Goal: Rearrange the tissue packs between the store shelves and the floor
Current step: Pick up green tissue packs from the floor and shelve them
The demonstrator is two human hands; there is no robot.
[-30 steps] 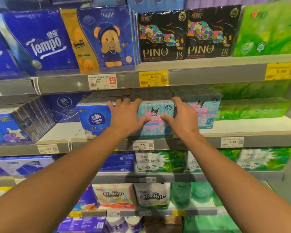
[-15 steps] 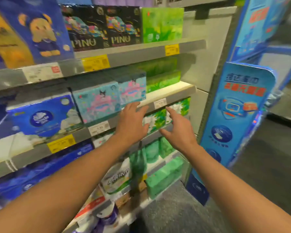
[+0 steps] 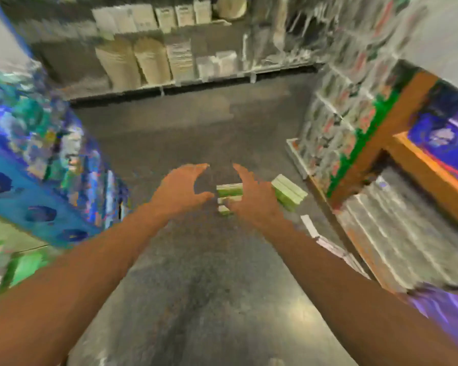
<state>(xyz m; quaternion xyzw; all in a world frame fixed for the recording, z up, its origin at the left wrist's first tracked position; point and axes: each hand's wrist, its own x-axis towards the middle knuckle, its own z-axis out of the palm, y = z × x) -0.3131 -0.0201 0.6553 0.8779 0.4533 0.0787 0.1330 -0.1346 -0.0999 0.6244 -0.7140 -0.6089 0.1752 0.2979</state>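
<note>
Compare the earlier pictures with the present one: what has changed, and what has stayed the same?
The view swung from the tissue shelves to the aisle floor, where green tissue packs lie. Left hand and right hand left the shelf pack. Unchanged: both hands stay open, holding nothing.

The whole view is smeared by motion blur. The right hand (image 3: 251, 199) covers part of the green tissue packs (image 3: 229, 191) on the floor (image 3: 196, 273), so their number cannot be told. Shelf goods (image 3: 154, 59) beyond those packs are unreadable blurs. Both forearms are cut off by the bottom edge.
</note>
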